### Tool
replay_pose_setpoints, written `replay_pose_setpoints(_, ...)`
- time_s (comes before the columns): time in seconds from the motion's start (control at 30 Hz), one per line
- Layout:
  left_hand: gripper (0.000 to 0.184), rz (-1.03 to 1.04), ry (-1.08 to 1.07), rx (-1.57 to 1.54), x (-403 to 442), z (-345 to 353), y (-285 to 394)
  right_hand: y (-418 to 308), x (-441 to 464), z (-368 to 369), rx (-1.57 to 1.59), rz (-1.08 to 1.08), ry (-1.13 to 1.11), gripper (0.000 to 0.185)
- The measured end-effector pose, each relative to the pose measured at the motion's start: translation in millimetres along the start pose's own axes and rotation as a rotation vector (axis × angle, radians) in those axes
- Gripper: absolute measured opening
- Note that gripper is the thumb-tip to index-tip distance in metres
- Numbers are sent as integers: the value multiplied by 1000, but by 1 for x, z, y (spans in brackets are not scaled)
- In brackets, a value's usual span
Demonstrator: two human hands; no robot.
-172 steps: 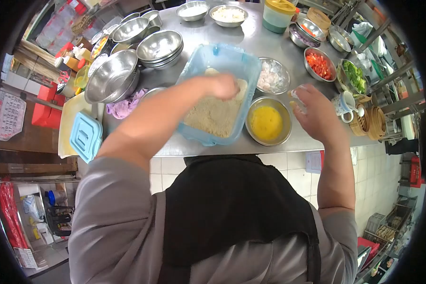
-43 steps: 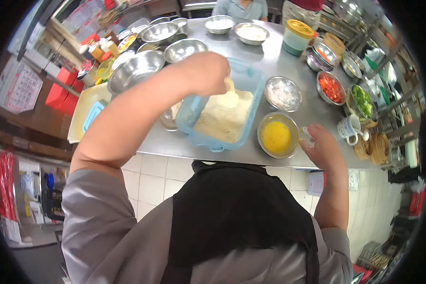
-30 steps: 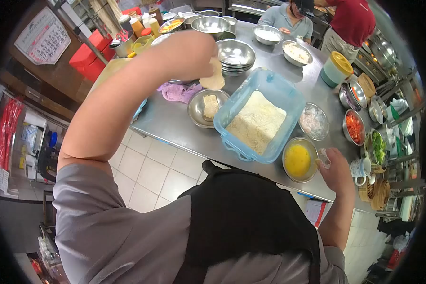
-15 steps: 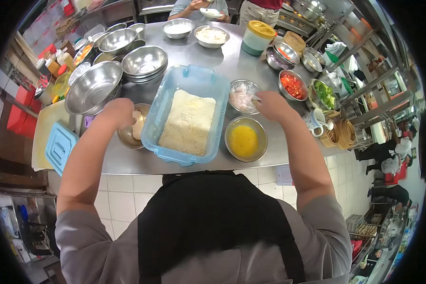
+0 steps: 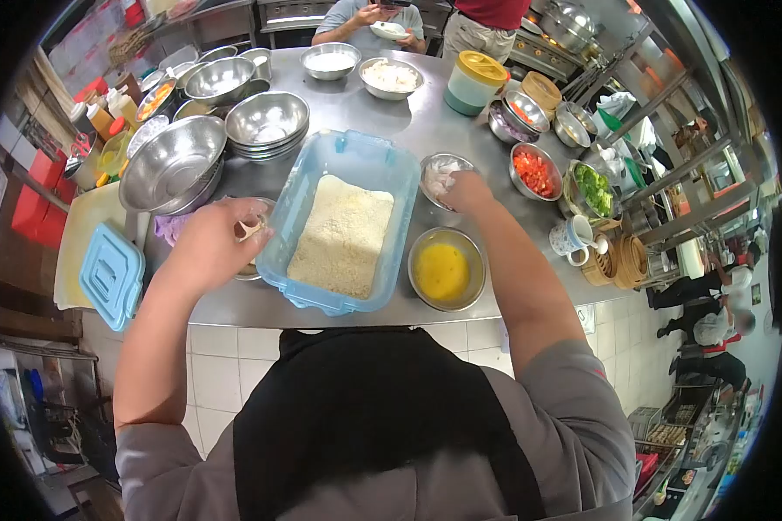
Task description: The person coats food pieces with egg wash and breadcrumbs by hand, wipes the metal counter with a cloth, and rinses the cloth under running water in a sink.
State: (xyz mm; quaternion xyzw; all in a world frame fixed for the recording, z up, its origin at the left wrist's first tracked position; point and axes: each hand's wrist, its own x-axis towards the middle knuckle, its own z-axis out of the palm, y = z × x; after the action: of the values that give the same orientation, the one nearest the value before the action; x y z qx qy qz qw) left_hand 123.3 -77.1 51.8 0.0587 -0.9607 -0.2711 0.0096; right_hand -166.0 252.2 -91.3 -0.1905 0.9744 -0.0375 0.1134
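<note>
My left hand [image 5: 222, 243] is raised over a metal bowl [image 5: 248, 274] at the left of the blue plastic tub, its fingers curled together. Something pale tan shows among the fingertips, too unclear to name. My right hand [image 5: 467, 193] reaches down into a metal bowl of pale pink pieces [image 5: 441, 174], which look like raw meat or seafood. Those fingers are bent together and their tips are hidden. Between my hands stands the blue tub [image 5: 398, 217], with a thick bed of cream-coloured flour or crumbs [image 5: 343, 234] inside. Beaten egg [image 5: 443, 269] fills a bowl near the table edge.
Stacked metal bowls [image 5: 267, 120] and a colander [image 5: 172, 165] stand at the left, with a blue lid [image 5: 113, 273] below. Chopped red pepper [image 5: 534, 174], greens [image 5: 593, 189] and a yellow-lidded container [image 5: 476, 82] are at the right. Another person [image 5: 369, 22] is across the table.
My left hand has lifted and turned above its bowl, fingers curled. My right hand has moved left and down, farther into the bowl of pale pink pieces. My view has shifted slightly.
</note>
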Motion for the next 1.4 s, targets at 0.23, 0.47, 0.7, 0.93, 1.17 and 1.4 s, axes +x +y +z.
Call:
replay_pose_setpoints(0.23,38,-2,-43,-130,-13,6,-11,2,-23,-43,604,26,43,75)
replay_pose_setpoints(0.47,34,23,-50,-172,-12,10,2,21,-56,-60,729,-124,91,64)
replay_pose_setpoints(0.7,33,105,-2,-223,-5,19,19,5,-130,-71,474,-199,26,43)
replay_pose_setpoints(0.93,27,170,-12,-216,5,31,27,10,-147,10,78,-464,100,24)
replay_pose_setpoints(1.17,27,205,2,-206,8,36,32,-6,-163,28,121,-474,-92,21)
replay_pose_setpoints(1.4,27,245,15,-216,3,35,29,-8,-167,-22,275,-301,-107,33)
